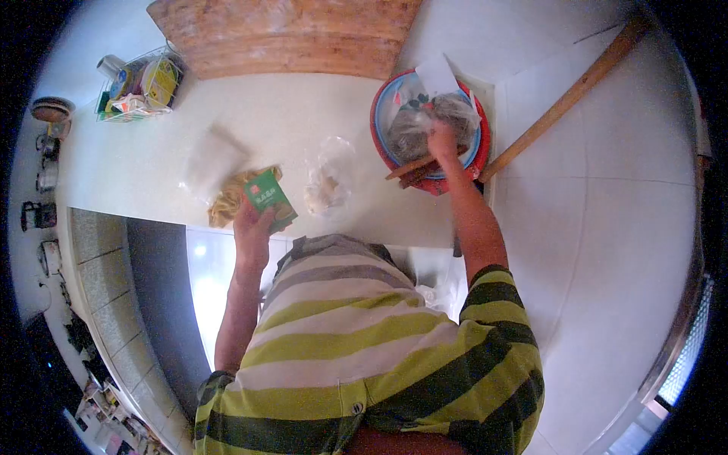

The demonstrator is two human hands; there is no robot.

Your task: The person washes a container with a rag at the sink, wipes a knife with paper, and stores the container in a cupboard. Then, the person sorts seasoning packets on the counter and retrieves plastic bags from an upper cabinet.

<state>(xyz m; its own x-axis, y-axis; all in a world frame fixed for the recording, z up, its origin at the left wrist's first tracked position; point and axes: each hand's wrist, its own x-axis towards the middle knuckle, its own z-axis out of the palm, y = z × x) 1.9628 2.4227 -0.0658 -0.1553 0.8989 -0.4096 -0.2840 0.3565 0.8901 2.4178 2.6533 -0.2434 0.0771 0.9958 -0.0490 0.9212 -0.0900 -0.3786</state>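
the left hand [254, 227] holds a green packet [271, 200], left of the basin [374, 121]; the right hand [444, 145] reaches into that basin, at a clear plastic bag [453, 114].

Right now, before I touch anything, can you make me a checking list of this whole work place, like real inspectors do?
Surface: pale countertop, with a wooden board at its far side.
Job's things: green packet; red-rimmed basin with plastic bags inside.
Clutter: see-through bag between the hands; wire basket of small things, far left.
Hands: left hand holds the packet; right hand is in the basin, at the bags, its grip too blurred to tell.
Cables: nothing seen.
Surroundings: pale wall on the right, long wooden pole slanting beside the basin.
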